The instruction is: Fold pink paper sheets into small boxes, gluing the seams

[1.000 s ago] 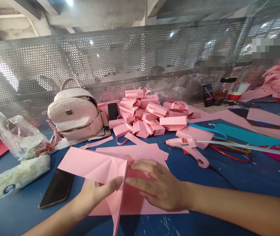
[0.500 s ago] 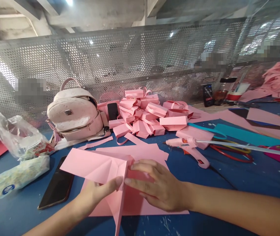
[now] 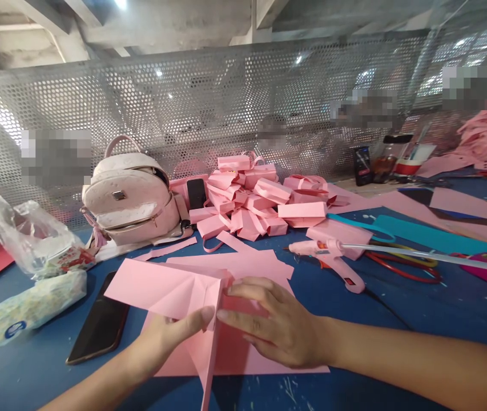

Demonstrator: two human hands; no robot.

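A folded piece of pink paper [image 3: 157,288] stands above flat pink sheets [image 3: 269,359] on the blue table. My left hand [image 3: 161,337] grips it from the left, thumb on the fold and the other fingers hidden beneath. From the right, my right hand [image 3: 273,325] presses its fingertips against the upright side of the same piece. The hot glue gun [image 3: 331,257], pale pink, lies to the right beyond my right hand. Behind the sheets is a heap of folded pink paper pieces [image 3: 252,200].
A black phone [image 3: 100,322] and a tissue pack [image 3: 33,305] lie at the left, near a plastic bag [image 3: 41,240]. A pink backpack [image 3: 132,197] stands behind. At the right are red cable loops [image 3: 406,271] and a teal strip [image 3: 444,234].
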